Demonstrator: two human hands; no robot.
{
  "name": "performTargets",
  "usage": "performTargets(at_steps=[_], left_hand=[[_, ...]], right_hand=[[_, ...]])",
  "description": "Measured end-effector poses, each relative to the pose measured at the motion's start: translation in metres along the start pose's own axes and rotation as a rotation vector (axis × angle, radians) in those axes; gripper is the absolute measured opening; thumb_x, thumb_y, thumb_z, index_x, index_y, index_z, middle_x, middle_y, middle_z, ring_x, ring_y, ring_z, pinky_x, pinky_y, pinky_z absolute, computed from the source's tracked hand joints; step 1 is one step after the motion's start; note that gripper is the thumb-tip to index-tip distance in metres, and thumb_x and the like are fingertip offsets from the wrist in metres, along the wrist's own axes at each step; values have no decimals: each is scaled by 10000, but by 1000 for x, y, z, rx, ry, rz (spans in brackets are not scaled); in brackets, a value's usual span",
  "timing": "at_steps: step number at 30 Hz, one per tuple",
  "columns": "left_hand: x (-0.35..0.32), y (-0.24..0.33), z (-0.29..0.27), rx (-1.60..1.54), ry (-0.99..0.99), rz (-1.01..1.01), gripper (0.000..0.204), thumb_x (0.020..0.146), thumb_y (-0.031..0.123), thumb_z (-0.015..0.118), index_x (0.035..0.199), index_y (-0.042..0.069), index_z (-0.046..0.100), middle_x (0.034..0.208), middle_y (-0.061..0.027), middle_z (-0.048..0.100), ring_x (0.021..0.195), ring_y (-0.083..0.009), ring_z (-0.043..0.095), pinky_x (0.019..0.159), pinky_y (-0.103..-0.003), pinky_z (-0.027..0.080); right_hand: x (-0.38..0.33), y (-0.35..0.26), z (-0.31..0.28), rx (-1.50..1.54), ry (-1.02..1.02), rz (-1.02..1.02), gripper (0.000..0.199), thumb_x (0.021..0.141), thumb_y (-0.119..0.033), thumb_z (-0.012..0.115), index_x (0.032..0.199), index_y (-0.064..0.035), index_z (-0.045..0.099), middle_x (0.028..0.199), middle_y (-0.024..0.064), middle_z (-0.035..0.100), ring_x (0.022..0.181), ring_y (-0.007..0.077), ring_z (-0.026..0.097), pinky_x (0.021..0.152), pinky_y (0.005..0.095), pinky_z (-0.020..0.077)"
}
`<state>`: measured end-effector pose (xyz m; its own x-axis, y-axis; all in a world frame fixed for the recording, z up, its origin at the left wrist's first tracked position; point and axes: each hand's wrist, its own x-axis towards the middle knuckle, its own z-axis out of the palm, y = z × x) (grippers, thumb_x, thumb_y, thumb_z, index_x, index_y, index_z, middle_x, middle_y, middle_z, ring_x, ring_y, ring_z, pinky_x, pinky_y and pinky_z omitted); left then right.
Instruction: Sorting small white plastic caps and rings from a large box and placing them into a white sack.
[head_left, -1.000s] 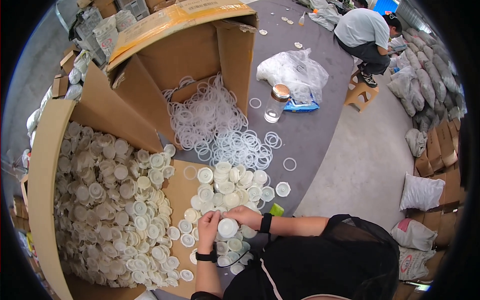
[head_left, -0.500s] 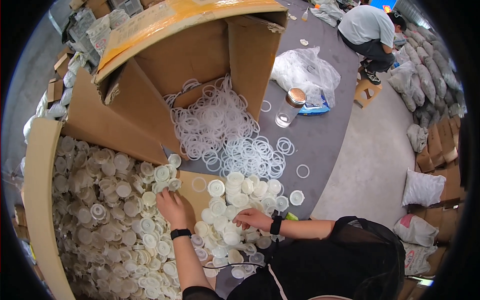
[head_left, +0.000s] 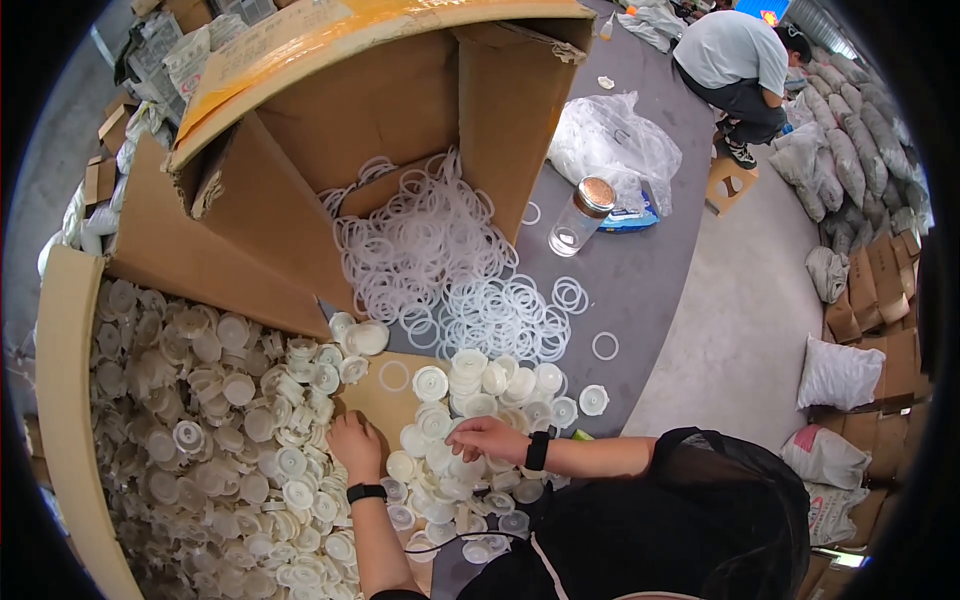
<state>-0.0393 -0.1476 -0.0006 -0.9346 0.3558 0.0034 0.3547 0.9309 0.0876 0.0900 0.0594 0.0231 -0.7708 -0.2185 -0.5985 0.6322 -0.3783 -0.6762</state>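
Translucent white plastic caps fill a large cardboard box at the left in a deep heap. My left hand is at the right edge of that heap, above a flat cardboard flap. Its fingers are curled, and whatever they may hold is hidden. To the right, my right hand hovers over a smaller pile of loose caps, fingers bent together with the tips pointing left. What lies between those fingertips is too small to tell. Both wrists wear black bands.
Beyond the caps, clear rings spill from a tipped cardboard box onto the grey table. A lidded glass jar and a plastic bag stand farther right. Another person sits bent over near stacked sacks.
My left hand has drawn back toward me from the far edge of the heap, and some caps there have shifted. My right hand has moved slightly left.
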Motion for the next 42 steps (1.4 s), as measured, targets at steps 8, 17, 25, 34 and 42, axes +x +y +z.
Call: performTargets(at_steps=[8,17,25,34,42], left_hand=[[-24,-14,6,-165,-13,10,225,649,59,575,872,51,547,823,-121,515,816,-285,486,703,-369,377],[-26,55,-9,-1382,-318,-372,103,754,94,512,823,27,547,741,-59,529,686,-153,502,618,-255,405],[34,55,13,-1047,-183,-235,127,750,129,531,820,22,538,755,-76,539,677,-196,538,592,-314,433],[38,53,9,-541,-46,-37,89,644,95,597,683,32,547,689,-123,537,607,-275,526,560,-342,430],[-39,87,-71,-1880,-245,-453,92,785,91,549,804,1,549,628,-31,549,515,-88,486,491,-193,380]], right_hand=[[-1,1,-1,34,-11,-9,243,813,-244,479,925,-43,559,781,32,554,635,96,538,578,216,438],[-8,-9,25,-978,315,-903,362,717,-129,567,1060,-52,479,1074,125,497,967,263,501,797,346,422],[-5,-20,-7,-342,318,-270,376,794,-329,556,997,-15,512,853,70,532,748,121,515,660,263,421],[-15,-24,-10,-98,181,-212,370,803,-286,545,1052,-22,476,854,47,553,708,100,517,607,229,427],[-33,-24,-2,0,217,-279,312,836,-277,479,1040,-41,482,826,-2,537,682,49,489,583,189,378]])
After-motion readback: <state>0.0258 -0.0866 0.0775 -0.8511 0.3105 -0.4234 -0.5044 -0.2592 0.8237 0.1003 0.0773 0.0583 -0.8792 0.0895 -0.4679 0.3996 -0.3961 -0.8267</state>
